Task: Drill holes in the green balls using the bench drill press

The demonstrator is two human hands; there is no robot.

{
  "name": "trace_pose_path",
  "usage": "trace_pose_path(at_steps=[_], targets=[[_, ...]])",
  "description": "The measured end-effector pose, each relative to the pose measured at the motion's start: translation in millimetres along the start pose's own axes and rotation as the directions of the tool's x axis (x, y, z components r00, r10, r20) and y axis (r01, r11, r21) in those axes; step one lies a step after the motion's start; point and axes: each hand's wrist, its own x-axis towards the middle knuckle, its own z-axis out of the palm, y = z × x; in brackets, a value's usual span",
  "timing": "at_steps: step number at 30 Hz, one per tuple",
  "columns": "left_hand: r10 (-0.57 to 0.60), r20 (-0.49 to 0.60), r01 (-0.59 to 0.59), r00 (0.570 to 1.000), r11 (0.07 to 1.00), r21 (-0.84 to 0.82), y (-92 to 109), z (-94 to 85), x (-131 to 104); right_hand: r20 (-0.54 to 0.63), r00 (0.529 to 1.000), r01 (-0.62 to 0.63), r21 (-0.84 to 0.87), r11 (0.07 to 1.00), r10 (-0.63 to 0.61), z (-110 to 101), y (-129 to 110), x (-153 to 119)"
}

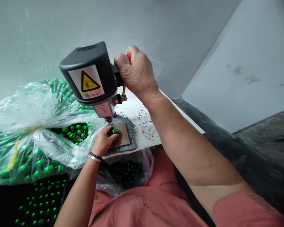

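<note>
A small drill press with a black cover and a yellow warning label stands on the white table. My left hand pinches a shiny green ball on a brown board, just under the drill's tip. The board lies on the machine's grey base. Up at the right side of the machine, my right hand is wrapped round its lever, whose red end shows between the fingers.
Clear plastic bags of green balls fill the left side. Dark shavings lie on the white tabletop. An open bag of green balls hangs below the table edge; a dark tray of balls sits lower left.
</note>
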Motion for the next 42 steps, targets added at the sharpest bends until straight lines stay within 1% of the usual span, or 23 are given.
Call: trace_pose_path(at_steps=[3, 6, 9, 12, 14, 16, 19, 23, 31, 36, 42], targets=[[-0.013, -0.003, 0.013, 1.0, 1.0, -0.003, 0.8, 0.7, 0.8, 0.007, 1.0, -0.009, 0.003, 1.0, 0.009, -0.5, -1.8, 0.7], [-0.046, 0.022, 0.047, 0.999, 0.997, -0.061, -1.6, 1.7, 0.6, 0.01, 1.0, -0.016, 0.01, 1.0, 0.016, -1.4, -3.0, -0.5], [-0.043, 0.043, 0.048, 0.998, 0.991, -0.123, -6.4, 3.2, 1.1, -0.012, 1.0, 0.015, 0.055, 0.998, -0.014, -4.2, -2.6, -10.1], [-0.006, 0.037, 0.012, 0.999, 0.989, -0.144, -11.4, 5.3, 2.2, -0.077, 0.992, 0.109, 0.114, 0.987, -0.101, -8.8, 0.9, -32.3], [0.008, 0.028, -0.004, 1.0, 0.991, -0.133, -13.3, 6.4, 2.9, -0.135, 0.972, 0.209, 0.125, 0.97, -0.192, -11.3, 5.1, -51.3], [0.003, 0.03, 0.0, 1.0, 0.992, -0.124, -13.5, 6.9, 3.0, -0.187, 0.95, 0.269, 0.097, 0.958, -0.248, -12.1, 10.3, -69.9], [0.0, 0.04, 0.005, 0.999, 0.994, -0.113, -11.0, 6.3, 1.9, -0.244, 0.927, 0.3, 0.035, 0.953, -0.283, -9.3, 18.8, -91.8], [-0.003, 0.031, 0.006, 1.0, 0.995, -0.099, -6.5, 4.1, -0.6, -0.298, 0.891, 0.35, -0.025, 0.936, -0.342, -1.2, 29.7, -109.8], [0.033, 0.019, -0.031, 0.999, 0.991, -0.13, -8.3, 5.9, -1.4, -0.378, 0.865, 0.318, -0.094, 0.943, -0.33, 11.2, 42.3, -125.7], [0.014, 0.013, -0.012, 1.0, 0.989, -0.147, -9.8, 6.9, -1.6, -0.39, 0.874, 0.298, -0.043, 0.954, -0.29, 18.1, 49.3, -131.2], [0.053, -0.006, -0.054, 0.999, 0.987, -0.155, -5.8, 3.4, -2.4, -0.422, 0.866, 0.3, 0.01, 0.954, -0.268, 24.3, 52.6, -134.1]])
